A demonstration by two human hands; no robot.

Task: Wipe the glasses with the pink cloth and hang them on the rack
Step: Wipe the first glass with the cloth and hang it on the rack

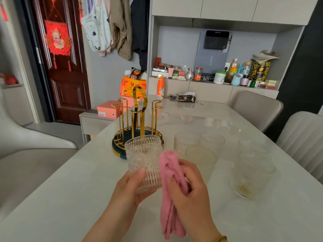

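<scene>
One ribbed clear glass tumbler (143, 161) is held above the near part of the pale stone-look table (70, 198), mouth up, its long axis close to upright. The left hand (129, 186) grips its lower wall, with the thumb across the front. The right hand (190, 187) is curled round one fuzzy pink cloth (170, 189), which hangs down in a long fold and touches the tumbler's right side.

Just behind stands one gold wire rack on a round dark-green base (138, 119), near the table's left edge. Five more clear glasses stand mouth up: a cluster of three (201, 158) right of the rack and a pair (250, 175) further right, though their outlines are faint. Bare tabletop lies near the camera and beyond the glasses.
</scene>
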